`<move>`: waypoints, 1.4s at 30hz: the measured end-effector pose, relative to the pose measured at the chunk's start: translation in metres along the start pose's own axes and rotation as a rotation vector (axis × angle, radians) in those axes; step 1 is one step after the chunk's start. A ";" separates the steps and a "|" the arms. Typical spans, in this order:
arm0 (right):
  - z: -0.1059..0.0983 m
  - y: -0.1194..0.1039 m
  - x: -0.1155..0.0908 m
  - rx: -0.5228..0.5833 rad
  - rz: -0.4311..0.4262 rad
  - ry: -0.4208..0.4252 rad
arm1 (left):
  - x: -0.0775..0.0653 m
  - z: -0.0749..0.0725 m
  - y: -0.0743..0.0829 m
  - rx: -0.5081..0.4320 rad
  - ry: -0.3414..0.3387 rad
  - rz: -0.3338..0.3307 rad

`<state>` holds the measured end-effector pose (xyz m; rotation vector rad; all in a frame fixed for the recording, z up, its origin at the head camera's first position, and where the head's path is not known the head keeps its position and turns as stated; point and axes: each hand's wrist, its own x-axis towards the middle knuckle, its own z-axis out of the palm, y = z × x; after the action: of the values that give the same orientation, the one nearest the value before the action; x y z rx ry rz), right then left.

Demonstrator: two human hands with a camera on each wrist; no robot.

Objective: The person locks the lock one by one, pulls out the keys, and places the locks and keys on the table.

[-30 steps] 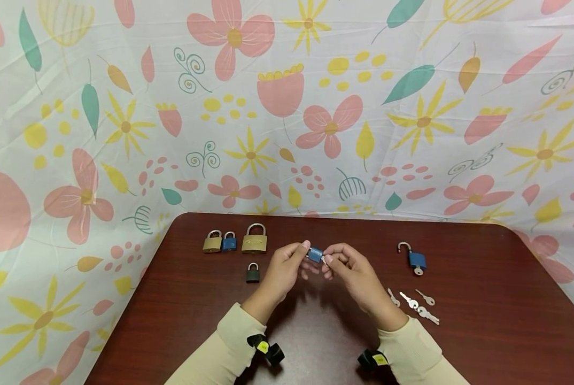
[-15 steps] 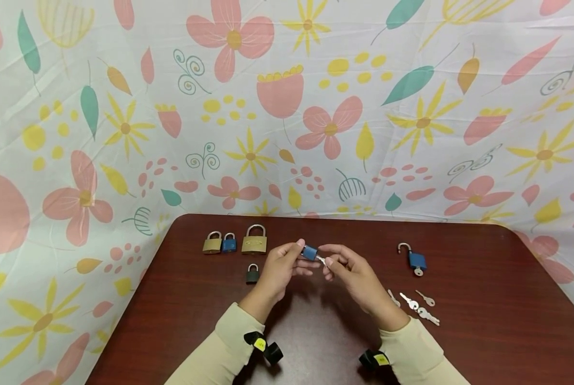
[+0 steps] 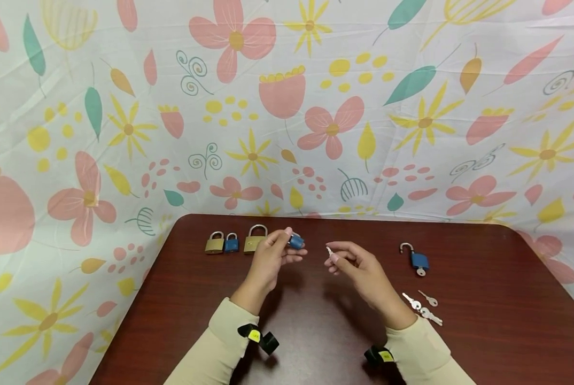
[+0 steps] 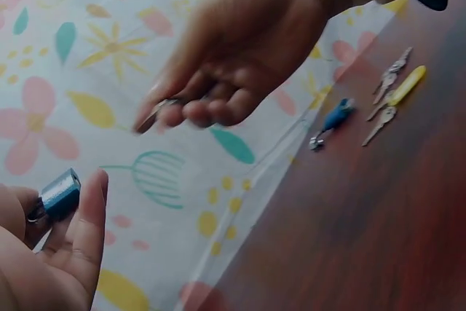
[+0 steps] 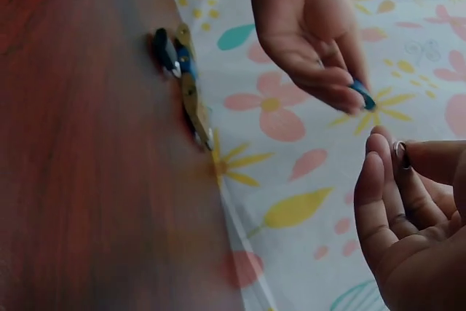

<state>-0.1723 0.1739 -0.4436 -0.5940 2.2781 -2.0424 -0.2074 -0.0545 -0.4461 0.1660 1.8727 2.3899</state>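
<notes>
My left hand (image 3: 266,260) pinches a small blue padlock (image 3: 296,241) between thumb and fingers, above the middle of the table. The left wrist view shows that same padlock (image 4: 60,194) from nearby, its shackle end toward the palm. Across a gap to the right, my right hand (image 3: 360,271) pinches a small silver key (image 3: 330,250) between thumb and index finger. The key's tip points up and away in the head view. Padlock and key are apart. In the right wrist view, most of the key (image 5: 400,154) is hidden by the fingers.
At the back left stand a brass padlock (image 3: 214,245), a blue padlock (image 3: 231,245) and a larger brass padlock (image 3: 252,245). An unlocked blue padlock (image 3: 420,261) with a key in it lies at right. Loose keys (image 3: 431,316) lie before it on the table (image 3: 489,299).
The key has come away from the blue padlock. My left hand has moved left and slightly up with the padlock; my right hand has shifted slightly right, still holding the key.
</notes>
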 end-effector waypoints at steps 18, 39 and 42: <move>-0.073 -0.005 -0.024 -0.223 0.013 0.160 | -0.004 -0.078 0.012 0.177 0.202 -0.116; -0.156 0.020 -0.089 -0.568 0.298 0.287 | -0.036 -0.142 -0.021 0.589 0.324 -0.201; -0.168 0.025 -0.096 -0.596 0.299 0.294 | -0.038 -0.147 -0.023 0.671 0.315 -0.220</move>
<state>-0.1345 0.3638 -0.4661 0.0635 2.9389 -1.3810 -0.1909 -0.1956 -0.5047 -0.3714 2.6086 1.6414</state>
